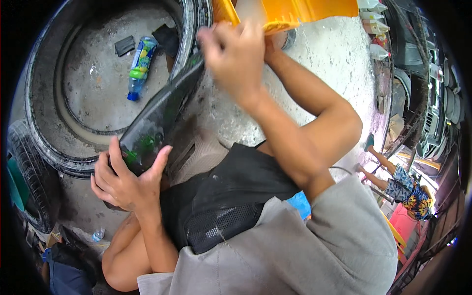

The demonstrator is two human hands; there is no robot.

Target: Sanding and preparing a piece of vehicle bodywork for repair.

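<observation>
Grey shirt cloth [295, 246] is seen nearest the lens. Beyond it, the lower end of a dark glossy panel [163, 107] is gripped by the left hand [127, 183]; the panel is held in front of the right edge of a large black ring [44, 98]. At the panel's upper end the right hand [233, 56] is blurred; whether anything is gripped there cannot be told. A bottle [141, 66] is seen within the ring's inner edge.

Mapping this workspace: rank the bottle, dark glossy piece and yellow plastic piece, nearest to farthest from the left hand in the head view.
1. Dark glossy piece: held by the left hand.
2. Bottle: ahead, inside the large ring.
3. Yellow plastic piece: ahead, to the right.
</observation>
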